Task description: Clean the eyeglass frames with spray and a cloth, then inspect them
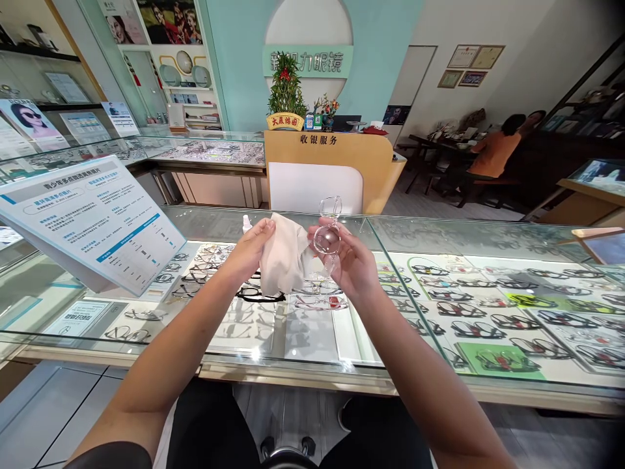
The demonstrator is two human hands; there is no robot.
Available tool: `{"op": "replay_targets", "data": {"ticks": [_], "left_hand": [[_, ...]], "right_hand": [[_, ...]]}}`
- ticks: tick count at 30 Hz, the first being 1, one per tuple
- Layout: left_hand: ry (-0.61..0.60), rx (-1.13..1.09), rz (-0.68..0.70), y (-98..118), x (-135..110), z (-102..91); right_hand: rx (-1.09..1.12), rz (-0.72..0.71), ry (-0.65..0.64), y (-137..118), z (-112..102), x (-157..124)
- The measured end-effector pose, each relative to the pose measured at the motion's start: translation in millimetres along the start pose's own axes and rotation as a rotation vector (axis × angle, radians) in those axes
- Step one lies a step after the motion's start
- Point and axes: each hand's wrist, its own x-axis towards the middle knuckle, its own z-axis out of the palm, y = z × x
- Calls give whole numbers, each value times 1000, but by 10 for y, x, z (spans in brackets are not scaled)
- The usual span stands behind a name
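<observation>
My left hand is closed on a white cleaning cloth, which hangs down between my hands. My right hand grips a pair of clear-framed glasses, held upright with one lens above the other. The cloth's edge touches the lower lens. Both hands hover above the glass display counter, over rows of spectacle frames inside it. A small white spray bottle stands on the counter just behind my left hand.
A tilted information board stands on the counter at left. A wooden cashier desk with plants sits behind. A person in an orange top sits at a dark table at right. More display cases line the left wall.
</observation>
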Motion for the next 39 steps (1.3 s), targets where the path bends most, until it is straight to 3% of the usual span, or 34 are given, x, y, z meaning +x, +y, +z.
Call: {"op": "replay_targets", "data": {"ticks": [8, 14, 19, 29, 33, 39], "left_hand": [[-23, 47, 23, 41, 31, -80], [-13, 82, 86, 54, 16, -11], [-18, 83, 56, 38, 0, 7], [4, -3, 30, 54, 21, -33], [14, 50, 73, 70, 33, -42], [130, 115, 138, 66, -15, 34]], "right_hand": [[-11, -13, 47, -20, -65, 56], [5, 11, -22, -6, -98, 50], [-15, 40, -48, -10, -46, 18], [-45, 13, 4, -7, -88, 56], [-121, -76, 27, -47, -71, 48], [-251, -103, -100, 66, 27, -58]]}}
